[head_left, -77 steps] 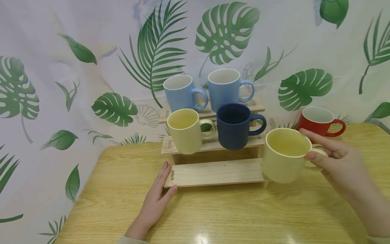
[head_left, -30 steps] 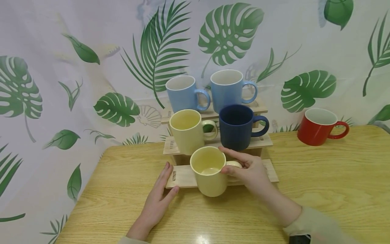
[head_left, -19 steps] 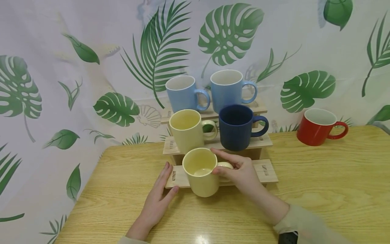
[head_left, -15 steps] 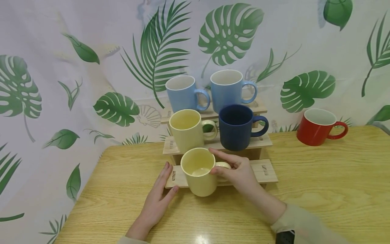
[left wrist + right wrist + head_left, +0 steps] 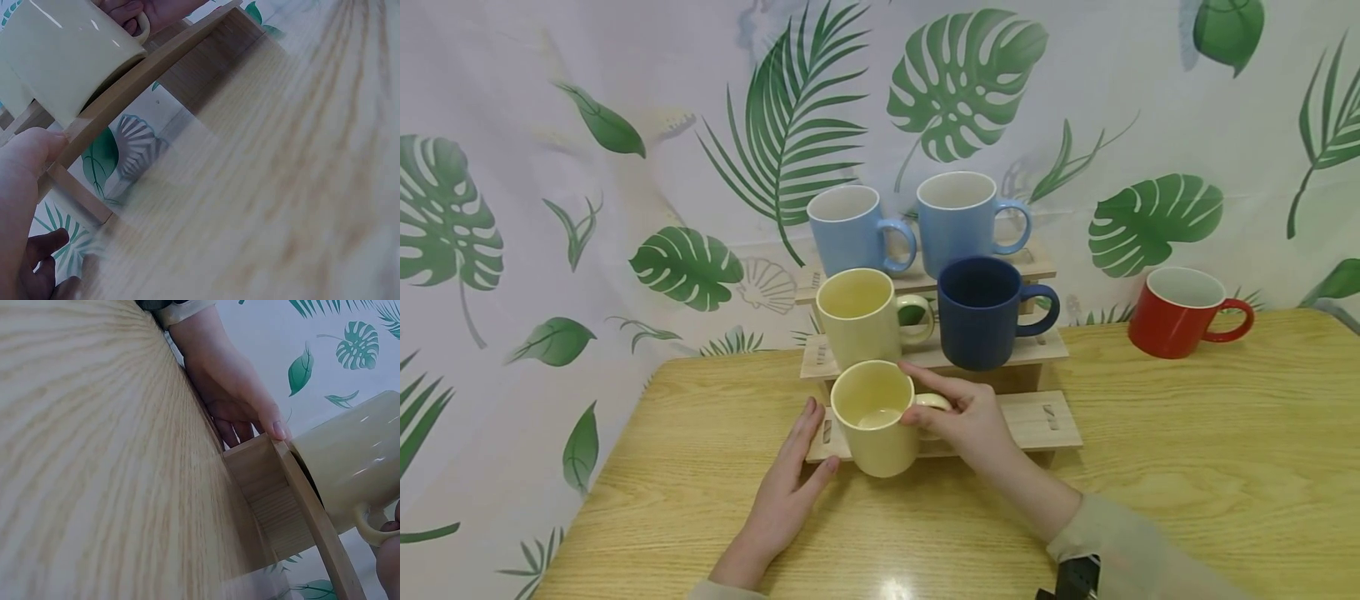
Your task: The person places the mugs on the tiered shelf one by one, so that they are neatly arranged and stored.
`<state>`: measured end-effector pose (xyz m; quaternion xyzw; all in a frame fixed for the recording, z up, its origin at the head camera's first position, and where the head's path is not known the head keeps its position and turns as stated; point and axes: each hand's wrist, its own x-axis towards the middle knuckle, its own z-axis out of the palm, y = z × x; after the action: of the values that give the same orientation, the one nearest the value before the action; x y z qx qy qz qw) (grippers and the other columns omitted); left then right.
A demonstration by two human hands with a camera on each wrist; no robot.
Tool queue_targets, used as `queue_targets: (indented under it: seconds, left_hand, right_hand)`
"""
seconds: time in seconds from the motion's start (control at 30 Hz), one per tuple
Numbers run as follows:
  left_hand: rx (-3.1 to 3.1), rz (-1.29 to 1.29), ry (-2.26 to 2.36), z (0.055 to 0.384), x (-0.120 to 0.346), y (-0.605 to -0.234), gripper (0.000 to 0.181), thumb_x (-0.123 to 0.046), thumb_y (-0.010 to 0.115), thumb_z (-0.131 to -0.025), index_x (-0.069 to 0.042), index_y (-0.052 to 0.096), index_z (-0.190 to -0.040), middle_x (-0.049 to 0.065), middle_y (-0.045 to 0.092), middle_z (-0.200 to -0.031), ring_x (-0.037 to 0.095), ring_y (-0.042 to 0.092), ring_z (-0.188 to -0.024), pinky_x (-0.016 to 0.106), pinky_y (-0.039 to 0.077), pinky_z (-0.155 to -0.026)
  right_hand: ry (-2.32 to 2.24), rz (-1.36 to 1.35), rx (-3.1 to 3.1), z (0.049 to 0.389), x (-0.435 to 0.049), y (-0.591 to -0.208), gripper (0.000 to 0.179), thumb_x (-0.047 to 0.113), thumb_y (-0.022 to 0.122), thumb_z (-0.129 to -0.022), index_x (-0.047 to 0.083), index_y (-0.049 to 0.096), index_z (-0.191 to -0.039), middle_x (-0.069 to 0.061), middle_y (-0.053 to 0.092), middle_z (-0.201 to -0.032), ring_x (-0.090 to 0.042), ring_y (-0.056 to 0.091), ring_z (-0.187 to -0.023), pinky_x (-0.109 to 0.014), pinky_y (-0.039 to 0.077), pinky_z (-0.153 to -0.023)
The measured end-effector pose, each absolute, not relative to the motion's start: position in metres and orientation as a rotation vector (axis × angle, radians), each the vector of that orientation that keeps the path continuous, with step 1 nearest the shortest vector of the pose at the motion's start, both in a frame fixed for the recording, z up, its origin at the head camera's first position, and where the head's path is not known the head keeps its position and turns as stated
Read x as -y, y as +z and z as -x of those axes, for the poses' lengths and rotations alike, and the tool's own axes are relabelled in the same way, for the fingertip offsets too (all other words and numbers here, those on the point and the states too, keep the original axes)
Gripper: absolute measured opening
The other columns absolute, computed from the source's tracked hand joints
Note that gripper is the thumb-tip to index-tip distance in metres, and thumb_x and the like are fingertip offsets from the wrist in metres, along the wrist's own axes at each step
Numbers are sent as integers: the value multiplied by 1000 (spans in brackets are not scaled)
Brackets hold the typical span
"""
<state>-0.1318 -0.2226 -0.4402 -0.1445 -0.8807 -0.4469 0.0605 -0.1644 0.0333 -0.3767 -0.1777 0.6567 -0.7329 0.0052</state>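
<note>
My right hand [image 5: 925,407] pinches the handle of a pale yellow mug [image 5: 871,429], index finger over the rim and thumb on the handle. The mug is at the left end of the lowest step of a wooden stepped rack [image 5: 1030,421]; whether it rests fully on the plank is unclear. My left hand [image 5: 801,454] lies flat on the table, thumb against the rack's left end. The left wrist view shows the mug [image 5: 62,56] on the plank [image 5: 156,69]. The right wrist view shows the left hand [image 5: 231,394] beside the mug [image 5: 350,456].
Two light blue mugs [image 5: 850,227] [image 5: 958,218] stand on the top step. Another yellow mug [image 5: 857,321] and a navy mug [image 5: 981,315] stand on the middle step. A red mug [image 5: 1180,315] sits on the wooden table [image 5: 1187,500] at the back right. A leaf-print curtain hangs behind.
My right hand has carried the yellow mug from the right side leftward along the lowest step to its left end. The left hand has stayed in place.
</note>
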Motion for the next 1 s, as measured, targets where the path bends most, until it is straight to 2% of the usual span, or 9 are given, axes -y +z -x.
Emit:
queue_targets:
  seconds: [0.17,0.23,0.4,0.53,0.73,1.0]
  left_hand:
    - [2673,431,-1360,131,222,-439,65,-39,53,-97,-30,21,-153,-10,13,-158,14,13,-143,47,17,-112]
    - [2675,433,-1365,131,222,-438,65,-39,53,-98,-29,21,-153,-11,13,-158,14,13,-143,47,17,-112]
    - [2667,443,-1367,132,223,-440,65,-37,54,-98,-27,21,-153,-6,14,-159,15,13,-143,48,16,-112]
    - [2659,450,-1361,132,223,-440,66,-36,54,-98,-23,22,-154,-2,14,-159,16,13,-143,49,16,-112]
    - [2667,442,-1365,132,223,-440,67,-37,54,-97,-17,23,-153,-2,14,-159,16,13,-143,49,17,-112]
    - [2668,444,-1356,132,223,-441,67,-38,54,-98,-20,22,-154,-2,14,-159,16,13,-143,50,17,-112]
  right_hand:
    - [-2293,590,-2061,166,-32,-377,55,10,78,-77,4,61,-129,-12,63,-122,-9,58,-84,-16,49,-69]
    - [-2290,601,-2064,166,-32,-378,56,11,78,-78,5,60,-130,-12,63,-122,-9,58,-83,-16,49,-68]
    - [-2260,606,-2090,166,-33,-379,57,16,77,-77,7,59,-131,-11,62,-124,-10,54,-76,-15,41,-58]
    - [-2211,616,-2138,166,-34,-379,58,20,77,-77,9,60,-132,-10,62,-125,-12,52,-77,-16,39,-57]
    - [-2179,633,-2168,165,-34,-380,59,25,76,-78,11,59,-132,-9,61,-127,-12,52,-81,-17,40,-59]
    - [-2176,637,-2134,162,-35,-380,59,23,73,-81,13,56,-136,-11,60,-128,-10,55,-84,-16,46,-65]
